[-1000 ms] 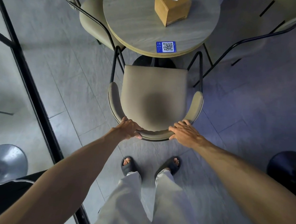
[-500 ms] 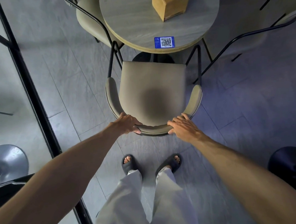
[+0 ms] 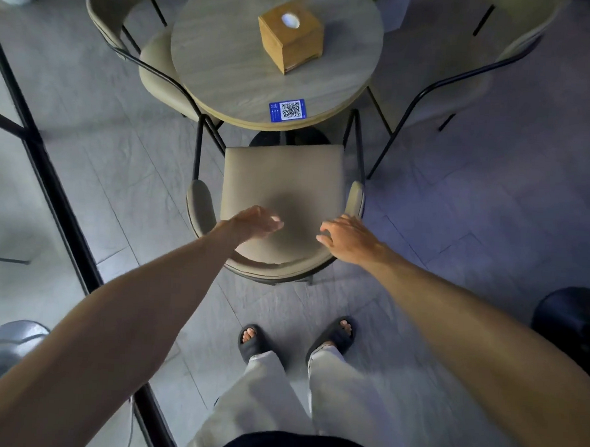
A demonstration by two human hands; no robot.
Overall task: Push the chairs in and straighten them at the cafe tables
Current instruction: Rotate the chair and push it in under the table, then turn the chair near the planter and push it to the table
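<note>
The beige chair (image 3: 281,188) faces the round worktop (image 3: 227,49), its seat front just at the rim and its curved back toward the person. Both hands hover over the backrest, slightly blurred: left hand (image 3: 256,223) flat and empty, right hand (image 3: 349,238) loosely spread, holding nothing. A wooden tissue box (image 3: 291,43) stands on the worktop.

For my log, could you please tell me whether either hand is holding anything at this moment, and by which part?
Nothing is held. The left hand and the right hand are both open, hovering over the chair near its curved backrest, gripping no part of it.
</note>
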